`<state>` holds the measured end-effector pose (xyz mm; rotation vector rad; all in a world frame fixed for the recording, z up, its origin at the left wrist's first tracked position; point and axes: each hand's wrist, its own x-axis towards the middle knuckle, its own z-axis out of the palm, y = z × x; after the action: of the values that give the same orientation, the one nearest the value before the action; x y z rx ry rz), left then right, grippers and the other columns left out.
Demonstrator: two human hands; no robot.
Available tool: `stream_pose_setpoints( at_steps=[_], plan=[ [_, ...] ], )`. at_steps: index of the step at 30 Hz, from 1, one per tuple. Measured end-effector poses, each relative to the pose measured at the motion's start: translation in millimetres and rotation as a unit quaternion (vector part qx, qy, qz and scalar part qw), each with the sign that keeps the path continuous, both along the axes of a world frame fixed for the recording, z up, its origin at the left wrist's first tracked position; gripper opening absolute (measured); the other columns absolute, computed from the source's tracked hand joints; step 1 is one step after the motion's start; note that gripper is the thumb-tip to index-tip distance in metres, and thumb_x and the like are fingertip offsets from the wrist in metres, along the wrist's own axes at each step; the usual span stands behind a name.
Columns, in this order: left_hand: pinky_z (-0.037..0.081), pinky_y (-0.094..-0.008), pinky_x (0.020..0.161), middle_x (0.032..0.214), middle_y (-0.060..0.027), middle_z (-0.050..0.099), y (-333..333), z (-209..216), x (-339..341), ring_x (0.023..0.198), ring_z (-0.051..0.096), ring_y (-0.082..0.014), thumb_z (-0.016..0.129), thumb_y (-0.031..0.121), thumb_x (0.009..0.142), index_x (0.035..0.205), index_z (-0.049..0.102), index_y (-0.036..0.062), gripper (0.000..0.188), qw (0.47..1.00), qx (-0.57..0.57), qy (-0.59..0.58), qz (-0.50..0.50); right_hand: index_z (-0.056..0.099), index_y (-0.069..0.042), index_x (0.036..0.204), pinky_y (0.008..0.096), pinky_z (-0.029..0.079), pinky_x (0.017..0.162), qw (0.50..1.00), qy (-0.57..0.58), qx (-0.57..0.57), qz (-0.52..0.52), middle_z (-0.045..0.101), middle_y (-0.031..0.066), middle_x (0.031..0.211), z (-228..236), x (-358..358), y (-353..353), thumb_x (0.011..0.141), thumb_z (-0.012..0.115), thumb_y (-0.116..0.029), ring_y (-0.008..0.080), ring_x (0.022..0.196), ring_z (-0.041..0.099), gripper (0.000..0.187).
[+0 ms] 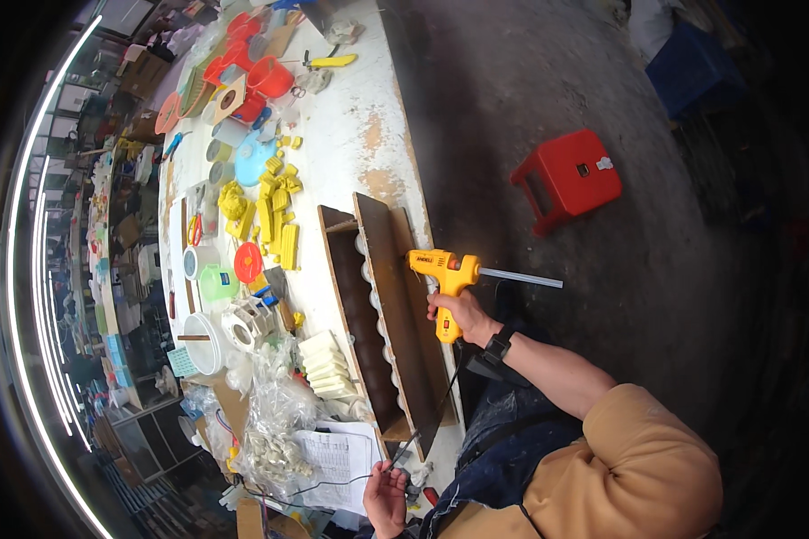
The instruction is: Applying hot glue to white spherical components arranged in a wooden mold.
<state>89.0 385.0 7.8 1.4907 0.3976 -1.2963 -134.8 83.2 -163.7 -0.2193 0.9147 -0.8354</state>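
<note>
My right hand is wrapped round the handle of a yellow hot glue gun. A translucent glue stick juts from the gun's back end. The nozzle points left, at the side of a long brown wooden box with an open top. Whitish round blobs line one inner edge of the box. From the gun a black cord runs down to my left hand, whose curled fingers pinch it near the box's near end. Printed paper sheets lie beside that hand.
Yellow clay-like blocks, red cups and a white bucket crowd the white table. Pale yellow bars and clear plastic bags sit left of the box. A red stool stands on the floor at right.
</note>
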Motion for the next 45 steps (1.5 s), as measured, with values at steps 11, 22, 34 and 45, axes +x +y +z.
stream_pose_setpoints(
  at_steps=[11, 22, 34, 45],
  plan=[
    [0.041, -0.0435, 0.103, 0.133, -0.0127, 0.058, 0, 2, 2, 0.123, 0.052, -0.0254, 0.053, 0.016, 0.102, 0.131, 0.055, 0.0012, 0.033, 0.994, -0.096, 0.044, -0.025, 0.059, -0.006, 0.102, 0.0313, 0.052, 0.068, 1.000, 0.024, -0.002, -0.010, 0.062, 0.0042, 0.081, -3, 6, -21, 0.084, 0.072, -0.022, 0.0163, 0.072, 0.063, 0.027],
    [0.044, -0.0406, 0.096, 0.128, -0.0113, 0.061, -3, -2, -1, 0.114, 0.054, -0.0244, 0.053, 0.021, 0.101, 0.123, 0.059, 0.0069, 0.026, 0.989, -0.128, 0.075, -0.014, 0.060, -0.004, 0.100, 0.0303, 0.054, 0.071, 0.999, -0.007, -0.040, -0.031, 0.065, 0.0065, 0.085, 1, 7, -31, 0.088, 0.069, -0.016, 0.0175, 0.076, 0.067, 0.019],
    [0.042, -0.0394, 0.101, 0.138, -0.0111, 0.056, -21, 4, -5, 0.124, 0.051, -0.0235, 0.055, 0.025, 0.102, 0.128, 0.057, 0.0070, 0.032, 0.986, -0.147, 0.064, -0.042, 0.060, -0.004, 0.098, 0.0312, 0.052, 0.066, 0.999, 0.001, -0.028, -0.042, 0.063, 0.0057, 0.080, -5, 9, -50, 0.087, 0.068, -0.015, 0.0180, 0.070, 0.065, 0.017],
    [0.054, -0.0402, 0.089, 0.115, -0.0074, 0.069, -35, 0, 1, 0.099, 0.066, -0.0232, 0.058, 0.023, 0.100, 0.121, 0.063, 0.0146, 0.024, 0.996, -0.073, 0.040, 0.031, 0.060, -0.005, 0.102, 0.0316, 0.053, 0.066, 0.999, 0.021, -0.019, -0.039, 0.063, 0.0044, 0.081, -9, 18, -66, 0.087, 0.071, -0.018, 0.0163, 0.071, 0.064, 0.023]
  ],
)
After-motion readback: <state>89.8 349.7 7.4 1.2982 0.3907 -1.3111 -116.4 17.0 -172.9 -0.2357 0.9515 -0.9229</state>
